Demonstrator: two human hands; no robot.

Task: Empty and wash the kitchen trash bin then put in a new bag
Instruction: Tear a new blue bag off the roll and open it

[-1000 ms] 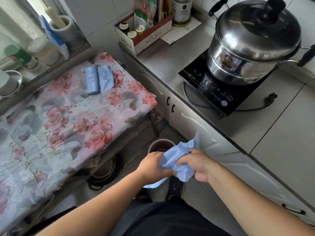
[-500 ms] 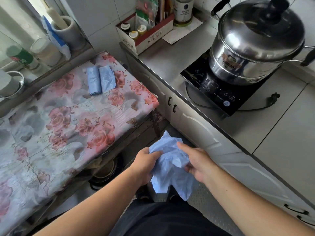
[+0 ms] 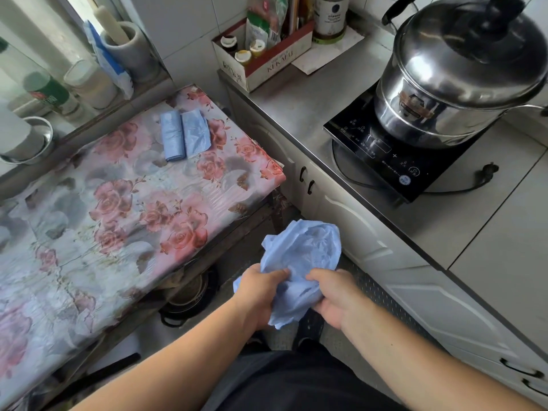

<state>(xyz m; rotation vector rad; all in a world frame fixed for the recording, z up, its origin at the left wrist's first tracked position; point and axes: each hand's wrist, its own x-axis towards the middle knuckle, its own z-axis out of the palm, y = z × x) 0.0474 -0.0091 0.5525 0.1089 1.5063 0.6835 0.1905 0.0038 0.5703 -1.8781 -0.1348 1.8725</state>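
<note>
A crumpled pale blue trash bag [image 3: 302, 262] hangs between both hands above the floor, in front of the cabinet doors. My left hand [image 3: 261, 292] grips its left side with curled fingers. My right hand [image 3: 335, 295] pinches its right side. The bag bulges upward above my hands. A roll of the same blue bags [image 3: 184, 134] lies on the floral table [image 3: 98, 209], partly unrolled. The trash bin is hidden behind the bag.
A steel counter [image 3: 296, 108] on the right carries an induction hob [image 3: 394, 161] with a large lidded pot [image 3: 462, 69] and a box of bottles [image 3: 261, 51]. White cabinet doors [image 3: 367, 238] run below it. Pans sit under the table [image 3: 189, 295].
The bag has been worked open from a tight wad into a fuller, puffed shape. It now covers the bin that showed on the floor a second ago. Both hands sit slightly lower and wider apart.
</note>
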